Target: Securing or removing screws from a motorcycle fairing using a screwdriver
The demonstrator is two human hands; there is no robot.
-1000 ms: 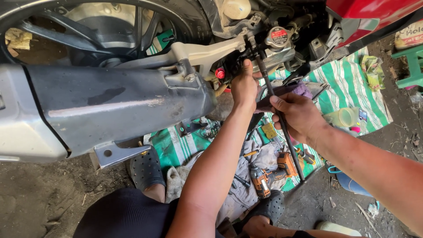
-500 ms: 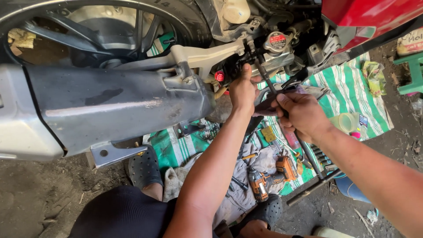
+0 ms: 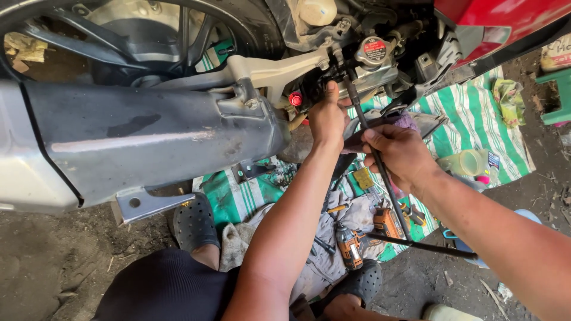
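You worked in bright daylight that fell from above and lit your forearms evenly. A long streak of glare lay along the grey exhaust (image 3: 148, 142). Deep shadow filled the space behind the wheel (image 3: 119, 35) and under the red panel (image 3: 505, 18). The striped cloth (image 3: 476, 119) looked slightly washed out. The picture was sharp throughout, and straight lines bowed near the edges.

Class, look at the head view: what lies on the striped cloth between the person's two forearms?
In the head view, between the left forearm and right forearm, an orange power drill and small hand tools lie on a grey rag.
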